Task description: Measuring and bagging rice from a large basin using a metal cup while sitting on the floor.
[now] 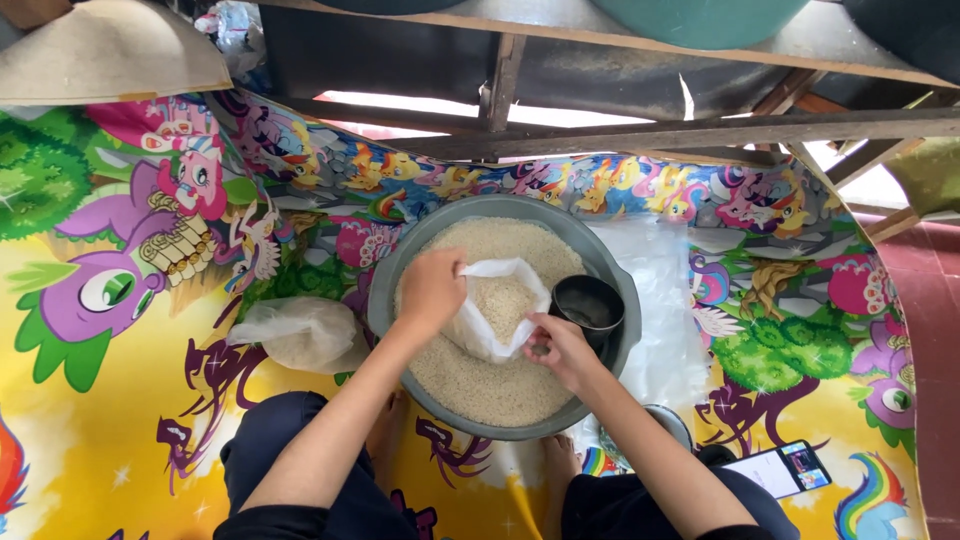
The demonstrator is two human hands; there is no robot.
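Person sits on a bright cartoon mat (120, 400) spread over the floor, knees and bare feet at the bottom edge; grey basin (400, 262) of white rice (490, 385) sits on the mat between the legs; left hand (430, 290) pinches the far rim of a clear bag (497, 305), right hand (562, 348) grips the near rim, both closed on the plastic, bag mouth held open over the rice and partly filled with grains; small black cup (588, 303) rests in the basin at its right side, just beside the bag; a filled bag (300, 335) lies on the mat left of the basin; loose clear plastic sheets (660, 300) lie right of it; phone (780, 468) with lit screen on the mat near the right knee; red tiled floor (925, 300) at the right edge; wooden frame (650, 135) overhead with tubs on top, daylight showing under it.
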